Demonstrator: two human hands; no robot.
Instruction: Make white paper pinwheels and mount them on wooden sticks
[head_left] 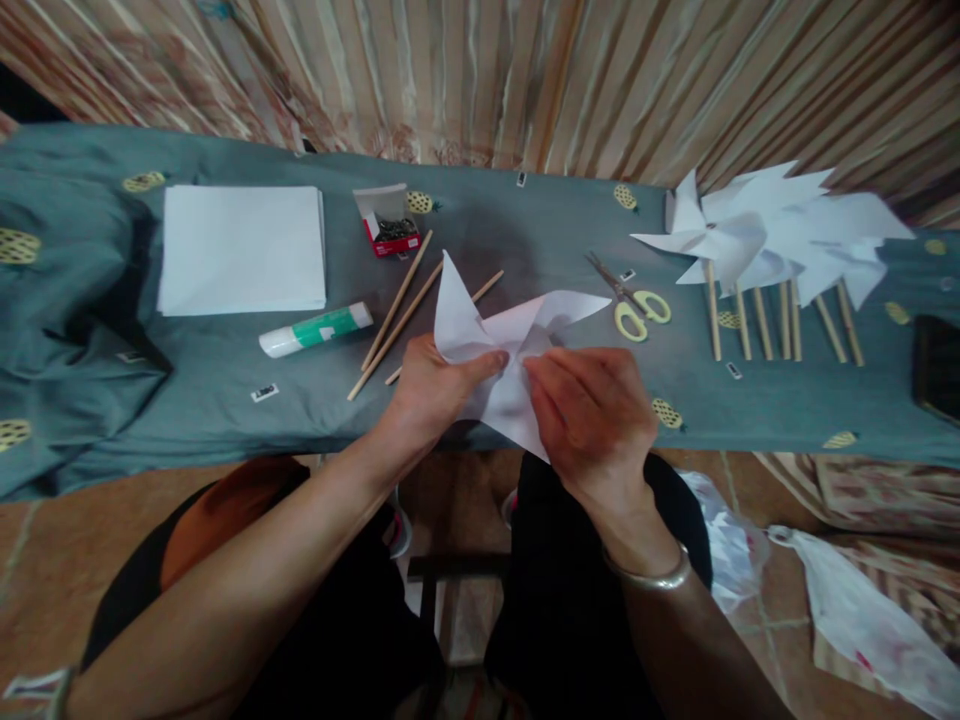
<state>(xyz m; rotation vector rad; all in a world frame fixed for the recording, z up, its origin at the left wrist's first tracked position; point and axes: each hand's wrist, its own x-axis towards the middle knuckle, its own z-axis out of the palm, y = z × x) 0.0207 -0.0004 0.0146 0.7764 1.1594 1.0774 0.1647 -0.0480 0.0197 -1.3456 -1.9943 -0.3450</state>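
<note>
A white paper pinwheel (517,400), its vanes curled toward the middle, is held up over the front edge of the table. My left hand (442,385) grips it from the left, thumb pressed near the centre. My right hand (592,415) is closed with its fingertips pinched at the pinwheel's centre; whether a pin is between them I cannot make out. Behind and left of the pinwheel lie three loose wooden sticks (401,315). Scissors with pale yellow handles (630,300) rest just beyond my right hand.
A stack of white paper (244,250) lies at left, near a green-and-white glue stick (319,330). An open red box of small dark metal pieces (394,235) stands at the back. Several finished pinwheels on sticks (787,240) overlap at right. A dark object (936,365) sits at the right edge.
</note>
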